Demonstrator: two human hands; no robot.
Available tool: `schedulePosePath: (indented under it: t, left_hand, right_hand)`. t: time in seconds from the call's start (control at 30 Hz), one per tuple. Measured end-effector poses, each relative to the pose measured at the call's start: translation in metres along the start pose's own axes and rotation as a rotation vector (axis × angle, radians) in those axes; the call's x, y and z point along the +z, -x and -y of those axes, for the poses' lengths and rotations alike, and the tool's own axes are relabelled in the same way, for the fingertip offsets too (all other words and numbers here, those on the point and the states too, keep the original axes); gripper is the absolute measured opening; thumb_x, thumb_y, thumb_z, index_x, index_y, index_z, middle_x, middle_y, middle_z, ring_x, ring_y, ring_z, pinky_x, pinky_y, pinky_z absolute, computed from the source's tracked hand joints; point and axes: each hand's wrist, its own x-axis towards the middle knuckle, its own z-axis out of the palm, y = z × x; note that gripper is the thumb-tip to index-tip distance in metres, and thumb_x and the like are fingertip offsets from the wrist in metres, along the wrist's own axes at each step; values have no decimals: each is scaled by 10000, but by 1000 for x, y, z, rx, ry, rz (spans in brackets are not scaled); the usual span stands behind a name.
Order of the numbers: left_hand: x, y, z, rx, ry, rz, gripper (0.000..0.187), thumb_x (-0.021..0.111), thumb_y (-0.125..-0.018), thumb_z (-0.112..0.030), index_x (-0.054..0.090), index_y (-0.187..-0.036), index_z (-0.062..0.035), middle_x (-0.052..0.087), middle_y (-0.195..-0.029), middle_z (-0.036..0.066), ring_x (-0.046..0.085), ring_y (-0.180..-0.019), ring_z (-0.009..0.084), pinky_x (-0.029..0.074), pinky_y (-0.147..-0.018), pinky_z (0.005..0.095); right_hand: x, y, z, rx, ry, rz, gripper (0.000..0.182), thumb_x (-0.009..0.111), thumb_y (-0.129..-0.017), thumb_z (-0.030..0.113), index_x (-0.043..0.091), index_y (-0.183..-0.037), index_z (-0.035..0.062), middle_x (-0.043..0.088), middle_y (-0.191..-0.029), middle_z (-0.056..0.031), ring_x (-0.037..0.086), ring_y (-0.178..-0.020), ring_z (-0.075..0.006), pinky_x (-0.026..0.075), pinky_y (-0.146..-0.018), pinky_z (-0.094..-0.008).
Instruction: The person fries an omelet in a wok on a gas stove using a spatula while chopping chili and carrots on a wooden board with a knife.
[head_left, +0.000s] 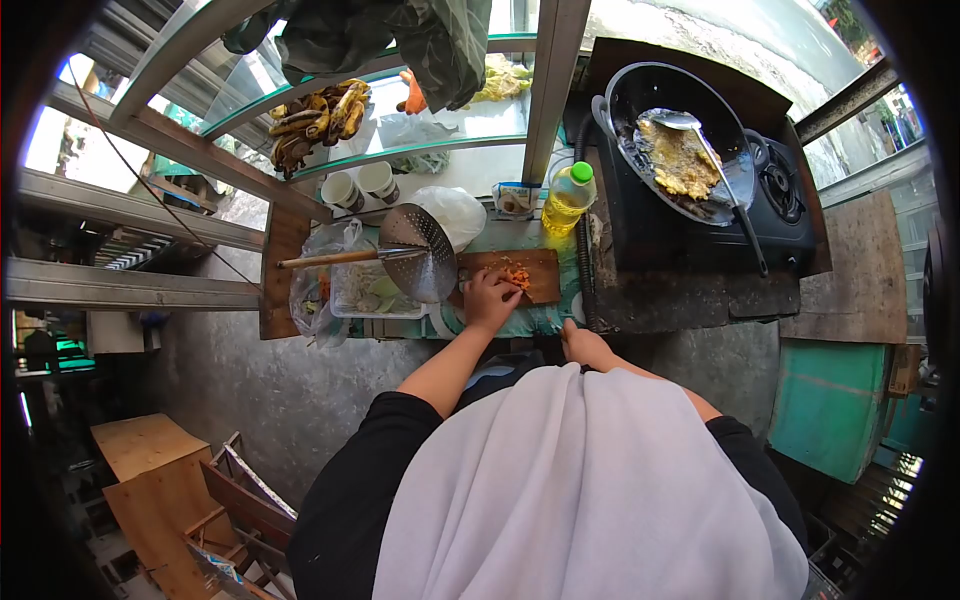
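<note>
My left hand (489, 299) rests on a brown wooden cutting board (543, 272), its fingers apart and touching a small heap of chopped orange pieces (516, 275), which look like carrot. At the counter's front edge, my right hand (584, 347) is closed; whatever it may hold is hidden. A large perforated skimmer (420, 253) with a wooden handle lies left of the board, over a white tray (350, 313) of pale shredded vegetables. Behind the board stands a bottle of yellow oil (568, 200) with a green cap.
At the right, a black wok (640, 95) on a gas stove (640, 240) holds a browned fried piece (685, 165) and a ladle (712, 150). Paper cups (378, 181), a white plastic bag (450, 215) and bananas (320, 120) are at the back left. A wooden post (555, 80) rises behind.
</note>
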Motion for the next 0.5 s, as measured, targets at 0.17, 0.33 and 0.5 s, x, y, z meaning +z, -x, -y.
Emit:
schedulePosePath:
  t: [0.17,0.33,0.5]
  left_hand:
    - [-8,-5,-5,-50,-8,37,182,779,-682,-293,730,-840,-216,615,-1033,-15,517,-1097,255,399,-896,463]
    - [-12,-11,-7,-71,-26,35,328,776,-689,-362,709,-985,-236,595,-1070,-8,510,-1091,246,404,-896,462]
    - [-13,-11,-12,-49,-94,62,332,755,-707,-394,712,-1003,-252,591,-1077,-20,505,-1097,235,402,-879,456]
  right_hand:
    - [-19,3,-9,-69,-51,-25,253,522,-899,187,452,-1044,-8,640,-866,-286,613,-833,-470,473,-733,-542]
    - [-25,2,-5,-43,-91,-81,240,527,-895,181,465,-1028,-8,638,-874,-291,613,-840,-471,473,-743,-546]
    - [-18,-5,2,-70,-72,-127,237,529,-894,172,466,-1028,-13,631,-853,-305,614,-824,-473,475,-736,-549]
